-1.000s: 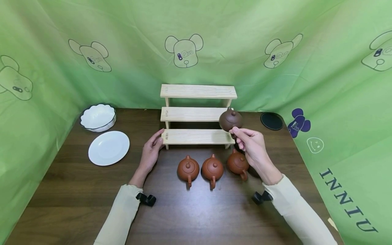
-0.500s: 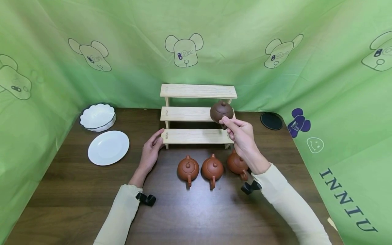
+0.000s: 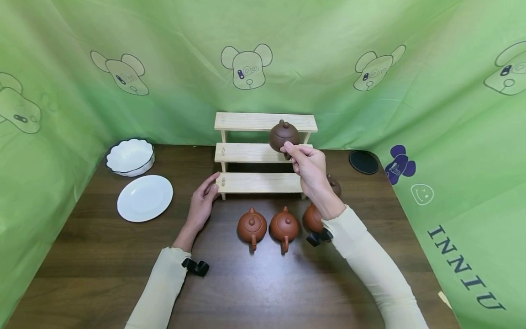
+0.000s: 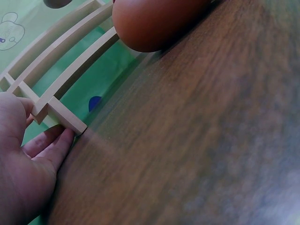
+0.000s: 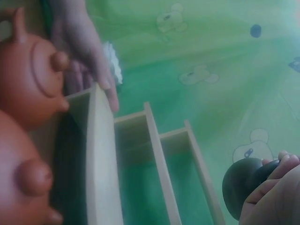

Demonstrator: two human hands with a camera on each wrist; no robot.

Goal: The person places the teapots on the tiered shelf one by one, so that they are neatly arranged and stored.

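Observation:
In the head view, my right hand (image 3: 310,167) pinches the handle of a dark brown clay teapot (image 3: 283,136), held up in front of the top and middle tiers of a three-tier wooden shelf stand (image 3: 259,183). The right wrist view shows this teapot (image 5: 241,185) at its lower right, partly covered by the fingers. My left hand (image 3: 201,203) holds the left end of the stand's lowest tier. Before the stand sit three reddish-brown teapots, one at left (image 3: 252,226), a middle one (image 3: 285,226) and a right one (image 3: 313,219) partly hidden by my right forearm.
Another dark brown teapot (image 3: 334,185) shows partly behind my right wrist. A round black coaster (image 3: 363,162) lies at the back right. At the left are a scalloped white bowl (image 3: 130,157) and a white plate (image 3: 145,198). Green cloth (image 3: 164,91) hangs around the table.
My right hand has carried the dark teapot up and to the left, from the right end of the lower tiers toward the top tier. My left hand has stayed on the stand.

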